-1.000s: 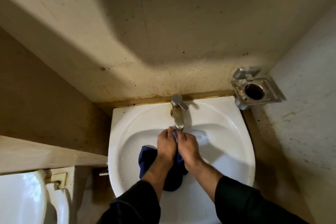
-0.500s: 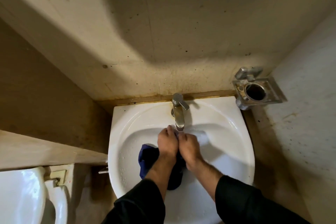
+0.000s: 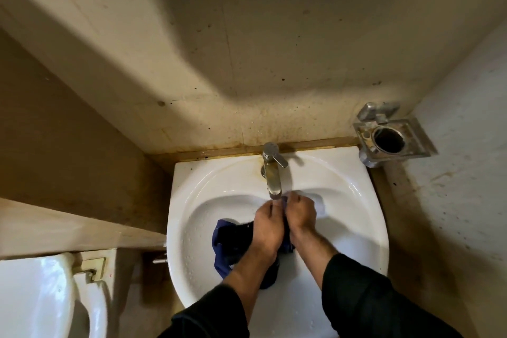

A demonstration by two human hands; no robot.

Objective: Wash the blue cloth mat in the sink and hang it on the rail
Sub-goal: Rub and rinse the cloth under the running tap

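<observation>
Under the tap [image 3: 272, 173], both hands are bunched together over the far part of the mat [image 3: 233, 244], which lies in the white sink [image 3: 356, 214]. The left hand [image 3: 267, 228] has its fingers curled down round a fold of the blue cloth, and the right hand [image 3: 301, 212] pinches a gathered edge just beside it, right below the spout; the knuckles nearly touch. The rest of the mat trails toward the near left of the bowl in dark, crumpled folds, partly under the left forearm. Whether water is running I cannot tell. The cloth looks soft and limp, with no stiffness to hold a shape, and soaked it will likely be heavier than it seems, dripping, and a little slick against the glazed bowl. A grip on one edge will let the bulk sag and stretch, so I judge it best wrung in a bunched fistful, then lifted by two corners or along one long edge for hanging. No rail shows. A metal holder [image 3: 392, 141] is fixed to the right wall.
</observation>
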